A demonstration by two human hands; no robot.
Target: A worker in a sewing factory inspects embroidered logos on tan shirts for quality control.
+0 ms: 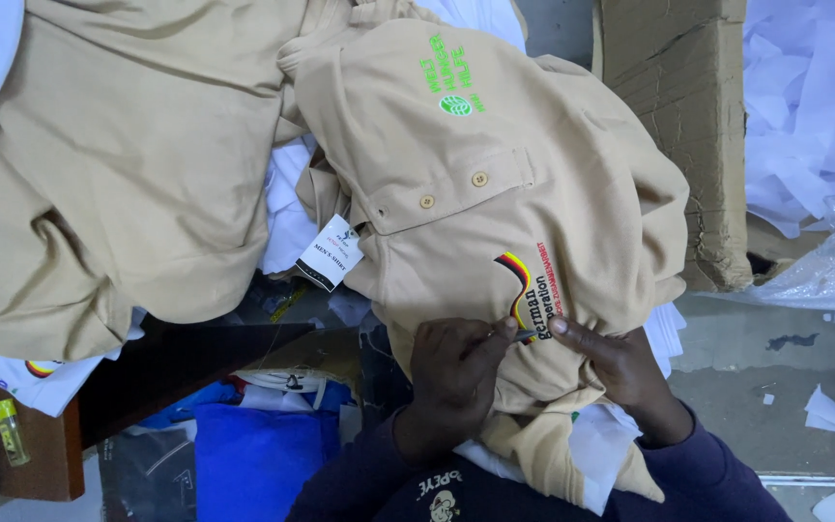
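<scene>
Head view: hands (pixel 533 362) pinch beige shirt (pixel 495 193), tool barely visible.

A grey concrete floor (pixel 756 387) showed at the lower right, stained dark in one spot and littered with torn white paper scraps (pixel 828 414). Above it stood a worn brown cardboard box (pixel 688 116), its side creased and scuffed, with a heap of white paper (pixel 814 97) behind it and a crumpled sheet of clear plastic (pixel 833 271) just beside its base. At the lower left, the corner of a reddish-brown wooden table (pixel 45 445) jutted in, a small yellow lighter (pixel 10 430) lying on it. Blue fabric (pixel 253 454) was bundled beneath. The light was flat and even.
</scene>
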